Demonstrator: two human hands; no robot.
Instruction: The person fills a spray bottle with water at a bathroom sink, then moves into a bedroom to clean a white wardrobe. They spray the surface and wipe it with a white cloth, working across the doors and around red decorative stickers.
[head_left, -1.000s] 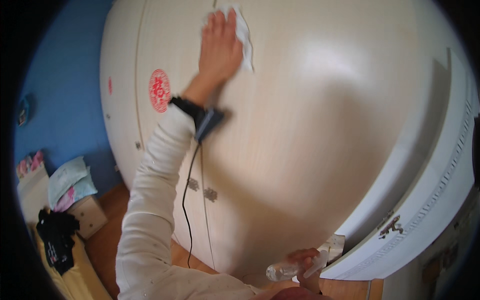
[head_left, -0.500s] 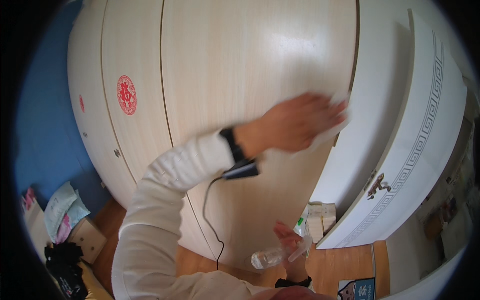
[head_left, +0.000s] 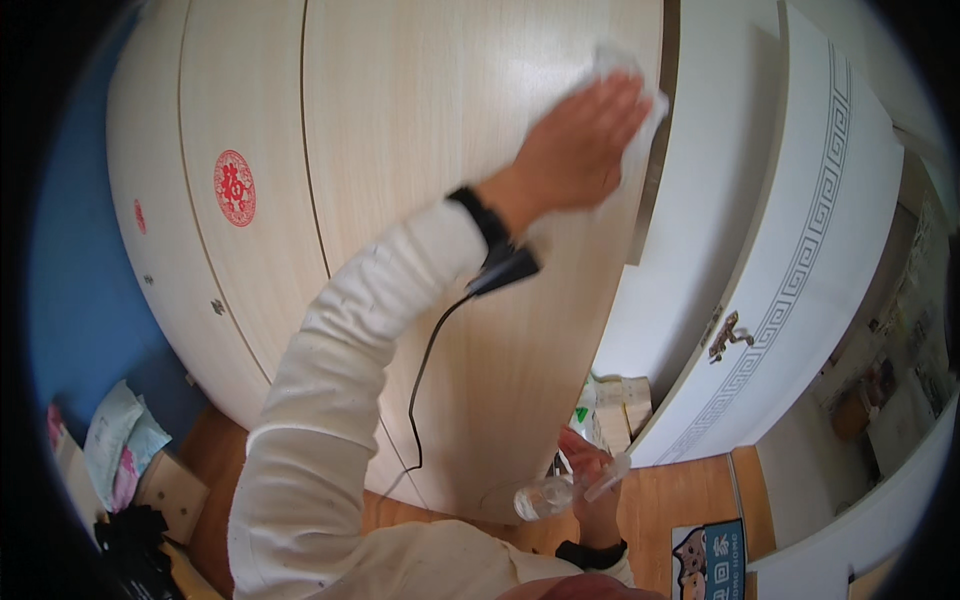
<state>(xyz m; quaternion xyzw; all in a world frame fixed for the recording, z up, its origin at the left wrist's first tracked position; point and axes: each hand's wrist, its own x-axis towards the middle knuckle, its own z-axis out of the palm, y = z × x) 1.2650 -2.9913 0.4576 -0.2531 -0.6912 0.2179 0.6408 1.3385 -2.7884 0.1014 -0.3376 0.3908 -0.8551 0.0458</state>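
My left hand [head_left: 585,140] presses a thin white cloth [head_left: 612,62] flat on the pale wood door [head_left: 450,120] of a tall wardrobe, close to its right edge. The cloth's edges stick out past the fingers. A black band circles that wrist, and a small dark device [head_left: 505,270] with a black cable hangs beside it. Low down, my right hand [head_left: 592,470] is closed around a clear spray bottle [head_left: 545,498], which lies tilted on its side. The bottle's pale spray head [head_left: 608,478] shows in front of the palm; some fingers are hidden.
A white door [head_left: 800,270] with a grey pattern and bronze handle [head_left: 728,338] stands ajar at right. Wooden blocks [head_left: 628,400] sit by the wardrobe's base. A cat-pattern mat [head_left: 708,560] lies lower right. Pillows [head_left: 112,430] and a small drawer unit [head_left: 172,492] are at far left.
My left hand has slid the cloth upward and slightly left along the wardrobe door. The right hand still holds the spray bottle. My view has shifted a little to the right.
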